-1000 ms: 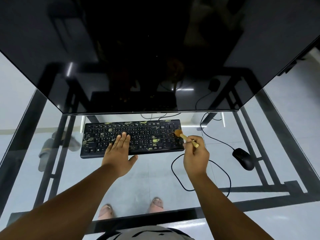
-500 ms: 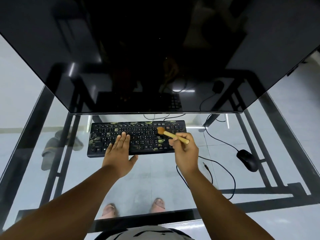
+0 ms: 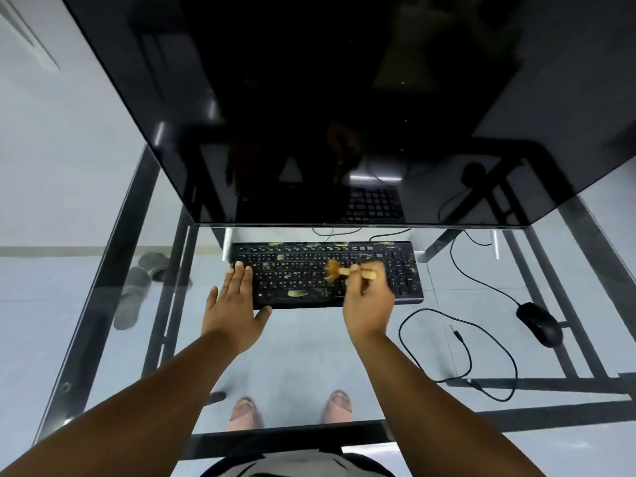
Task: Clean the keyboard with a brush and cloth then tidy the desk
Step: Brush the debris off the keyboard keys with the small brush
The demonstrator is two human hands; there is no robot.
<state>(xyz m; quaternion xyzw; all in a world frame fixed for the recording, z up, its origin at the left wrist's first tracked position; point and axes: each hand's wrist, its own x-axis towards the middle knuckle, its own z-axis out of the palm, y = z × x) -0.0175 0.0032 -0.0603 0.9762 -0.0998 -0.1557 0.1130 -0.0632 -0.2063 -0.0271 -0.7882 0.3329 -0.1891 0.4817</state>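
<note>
A: What has changed in the last second?

B: The brush has travelled left, from the right end of the keyboard to its middle keys. The right hand pinches the wooden handle, bristles on the keys. The left hand has slid to the keyboard's left end, fingers straight and flat, holding nothing, just steadying it.

A: So where does that leave the job?

B: Brushing is under way, I'd judge. Yellowish debris still dots the left and near rows. No cloth is in view.

A: Room to work?

B: The keyboard sits just near of the monitor, so far-side strokes are tight. The glass desk is open on the near side. A loose cable loops near the right, the mouse farther right.
</note>
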